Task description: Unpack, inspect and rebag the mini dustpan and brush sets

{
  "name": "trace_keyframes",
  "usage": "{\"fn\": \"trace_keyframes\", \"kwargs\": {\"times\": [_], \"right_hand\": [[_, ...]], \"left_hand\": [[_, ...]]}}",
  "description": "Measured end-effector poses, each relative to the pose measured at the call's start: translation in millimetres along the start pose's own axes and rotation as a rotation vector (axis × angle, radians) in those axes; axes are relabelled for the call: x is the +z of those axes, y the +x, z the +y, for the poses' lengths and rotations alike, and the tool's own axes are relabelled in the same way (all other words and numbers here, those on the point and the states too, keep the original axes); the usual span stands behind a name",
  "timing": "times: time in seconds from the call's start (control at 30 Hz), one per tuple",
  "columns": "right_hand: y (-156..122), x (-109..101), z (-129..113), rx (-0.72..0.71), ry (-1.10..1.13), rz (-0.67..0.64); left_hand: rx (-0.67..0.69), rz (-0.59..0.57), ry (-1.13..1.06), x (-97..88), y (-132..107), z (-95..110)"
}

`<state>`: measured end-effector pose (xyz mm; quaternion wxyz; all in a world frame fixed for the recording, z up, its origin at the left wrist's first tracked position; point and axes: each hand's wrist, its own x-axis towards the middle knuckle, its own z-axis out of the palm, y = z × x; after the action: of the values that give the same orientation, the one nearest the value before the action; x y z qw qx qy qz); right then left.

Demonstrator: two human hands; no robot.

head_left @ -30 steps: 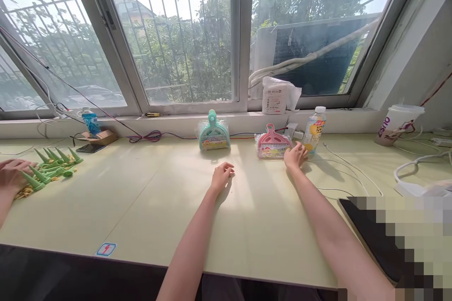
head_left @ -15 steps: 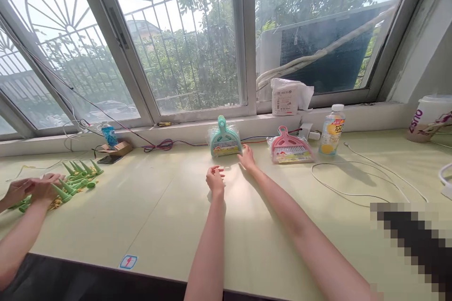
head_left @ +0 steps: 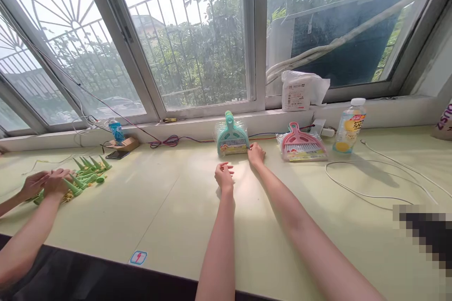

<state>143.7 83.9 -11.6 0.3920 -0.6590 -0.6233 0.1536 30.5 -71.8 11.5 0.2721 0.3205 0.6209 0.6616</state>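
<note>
A turquoise dustpan-and-brush set [head_left: 232, 142] in clear wrapping leans upright against the wall below the window; several handles line up behind one another. Just in front of it, my left hand [head_left: 224, 176] hovers with loosely bent fingers apart and nothing in them. My right hand [head_left: 257, 154] is at the set's lower right edge, its bent fingers against or very close to the wrapping; I cannot tell if they touch. No grip around the set shows. Farther right, a pink dustpan-and-brush set [head_left: 304, 145], also wrapped, leans against the wall.
A drink bottle [head_left: 349, 127] and a white cable [head_left: 363, 193] are on the right. At the left, another person's hands [head_left: 52, 182] work among green cone-shaped pieces [head_left: 86, 174]. A phone [head_left: 117, 154], a small carton [head_left: 124, 144] and bundled wires [head_left: 165, 141] lie along the wall.
The view has shifted a little, so everything sits farther right. My right hand's fingers have drawn in more bent beside the turquoise set. My left hand keeps nearly the same pose.
</note>
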Motion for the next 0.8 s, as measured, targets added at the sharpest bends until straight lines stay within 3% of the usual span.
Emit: {"fn": "trace_keyframes", "kwargs": {"times": [0.37,0.43,0.53,0.6,0.67,0.73,0.8], "right_hand": [[-15,-8,-2,-0.127,-0.004,-0.062],[-21,-12,1,-0.126,0.049,-0.056],[-37,-26,11,-0.167,0.186,-0.053],[-51,-40,20,-0.234,0.257,-0.068],[-66,-59,30,-0.296,0.286,-0.087],[-79,-79,41,-0.321,0.295,-0.087],[-92,-100,52,-0.308,0.306,-0.076]], "left_hand": [[-0.018,-0.018,0.08,-5.2,1,3],[0.019,0.056,0.152,-7.0,1,3],[0.156,0.292,0.254,-9.9,2,4],[0.263,0.354,0.241,-11.3,4,6],[0.33,0.215,0.151,-11.8,7,7],[0.3,-0.071,0.04,-10.9,10,11],[0.238,-0.269,-0.024,-8.5,9,16]]}}
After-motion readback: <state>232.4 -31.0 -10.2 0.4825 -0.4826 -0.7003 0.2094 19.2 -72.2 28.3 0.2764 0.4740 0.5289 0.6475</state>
